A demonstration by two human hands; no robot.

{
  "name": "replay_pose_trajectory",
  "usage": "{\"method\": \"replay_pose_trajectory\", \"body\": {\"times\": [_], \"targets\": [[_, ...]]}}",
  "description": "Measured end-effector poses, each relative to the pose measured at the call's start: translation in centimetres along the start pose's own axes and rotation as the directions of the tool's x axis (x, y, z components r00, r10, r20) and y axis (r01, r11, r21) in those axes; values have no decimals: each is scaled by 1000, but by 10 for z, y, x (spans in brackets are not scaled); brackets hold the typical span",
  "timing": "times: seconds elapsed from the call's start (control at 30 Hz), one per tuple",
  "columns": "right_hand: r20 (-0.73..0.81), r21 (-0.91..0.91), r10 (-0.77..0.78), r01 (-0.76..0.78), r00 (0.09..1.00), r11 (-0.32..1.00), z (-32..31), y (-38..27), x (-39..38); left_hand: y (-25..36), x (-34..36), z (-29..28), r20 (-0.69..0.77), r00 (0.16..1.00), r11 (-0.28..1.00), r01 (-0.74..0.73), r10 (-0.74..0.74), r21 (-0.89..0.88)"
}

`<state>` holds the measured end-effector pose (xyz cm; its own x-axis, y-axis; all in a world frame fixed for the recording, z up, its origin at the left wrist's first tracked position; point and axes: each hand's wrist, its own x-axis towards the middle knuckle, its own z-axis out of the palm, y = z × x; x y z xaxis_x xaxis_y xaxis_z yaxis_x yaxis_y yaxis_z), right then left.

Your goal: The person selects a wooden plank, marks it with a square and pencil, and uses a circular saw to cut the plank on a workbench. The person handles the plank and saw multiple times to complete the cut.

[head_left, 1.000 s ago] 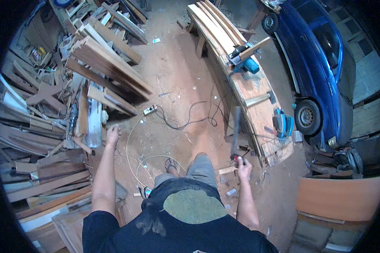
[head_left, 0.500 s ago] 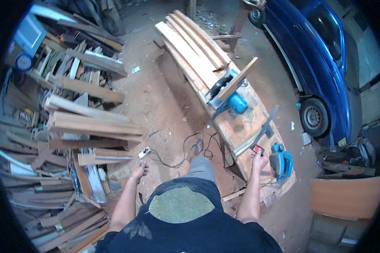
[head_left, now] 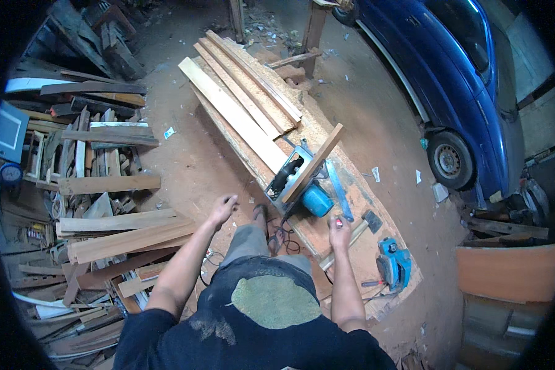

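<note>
My right hand (head_left: 340,228) grips the red-and-black end of a long, flat metal tool (head_left: 337,190), which rises upright beside a teal circular saw (head_left: 316,200). My left hand (head_left: 227,208) is in the air left of the saw, fingers loosely bent and holding nothing visible. The saw sits on a rough wooden bench (head_left: 376,200), with a wooden strip (head_left: 311,163) across its base. Long pale boards (head_left: 234,114) lie along the bench's far part. A hammer (head_left: 371,221) and a teal electric planer (head_left: 393,265) rest at the near right.
Stacked and loose timber (head_left: 108,185) crowds the left side. Cables (head_left: 283,240) lie on the dirt floor by my feet. A blue car (head_left: 468,123) stands along the right, and an orange curved panel (head_left: 509,271) is at lower right. A wooden post (head_left: 311,37) stands beyond the bench.
I have stepped and turned toward the bench, so the saw and boards now sit more central. Both hands have come nearer the saw, the right still holding the metal tool.
</note>
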<state>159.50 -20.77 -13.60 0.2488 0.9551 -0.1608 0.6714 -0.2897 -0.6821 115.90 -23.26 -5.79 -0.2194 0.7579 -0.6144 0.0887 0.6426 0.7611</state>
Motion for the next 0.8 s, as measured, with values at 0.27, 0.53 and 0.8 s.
{"method": "replay_pose_trajectory", "body": {"times": [0.27, 0.53, 0.8], "targets": [[257, 384, 371, -446, 892, 809, 27, -84, 21, 108, 170, 107, 192, 981, 989, 11, 17, -147], [267, 426, 470, -540, 841, 726, 46, -67, 43, 123, 210, 163, 363, 929, 938, 187, -72, -292], [561, 397, 441, -696, 700, 599, 37, -68, 51, 154, 187, 163, 315, 949, 991, 14, 29, -133]]}}
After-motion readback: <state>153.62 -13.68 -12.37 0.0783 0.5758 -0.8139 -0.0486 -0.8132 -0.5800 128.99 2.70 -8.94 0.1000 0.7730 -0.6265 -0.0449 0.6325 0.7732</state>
